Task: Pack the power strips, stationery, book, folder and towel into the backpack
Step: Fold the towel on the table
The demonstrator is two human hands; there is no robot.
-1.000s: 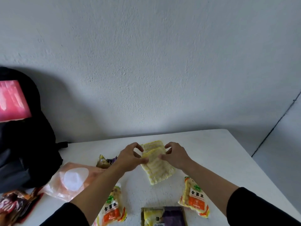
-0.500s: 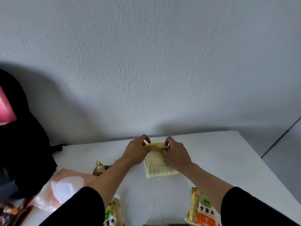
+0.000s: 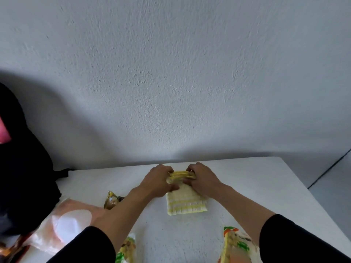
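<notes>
The backpack (image 3: 22,177) stands at the far left of the table (image 3: 247,186); its opening is out of view. Near it lies a pink pouch (image 3: 70,223), then a gold wrapper (image 3: 112,201) and, at the near edge, the left packet (image 3: 127,249).

The left hand (image 3: 159,181) curls its fingers over the far end of the towel (image 3: 187,203), thumb on top, and grips it. The towel lies flat mid-table, its long axis running from the person toward the wall, with its far end bunched into a fold between the two hands. The right hand (image 3: 203,182) grips that fold from the other side. The right packet (image 3: 237,245) lies at the near edge.

The step looks like folding the towel toward the person. For packing, the backpack lies well to the towel's left — the left hand is nearer, and the pouch and wrapper lie between.
</notes>
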